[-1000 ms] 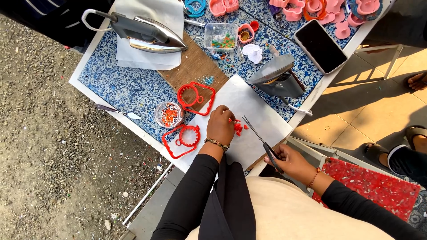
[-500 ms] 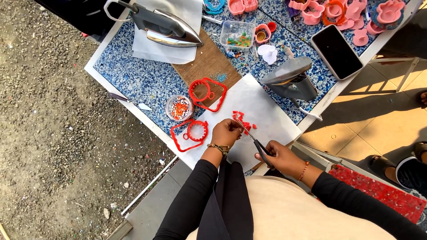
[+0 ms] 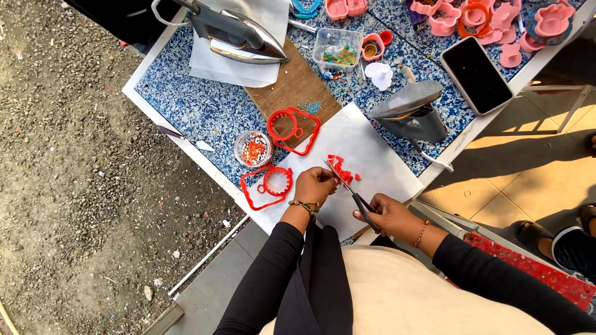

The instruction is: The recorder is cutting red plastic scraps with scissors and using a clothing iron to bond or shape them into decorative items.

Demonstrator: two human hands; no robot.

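the right hand (image 3: 385, 214) grips scissors (image 3: 347, 189), blades over the white paper sheet (image 3: 372, 149). the left hand (image 3: 315, 184), fingers curled, pinches something too small to tell beside the red cut bits (image 3: 341, 167) on that sheet. left of the sheet lie two red frames (image 3: 292, 130) and a bead cup (image 3: 253, 149); beyond it sits a grey iron (image 3: 413, 111).
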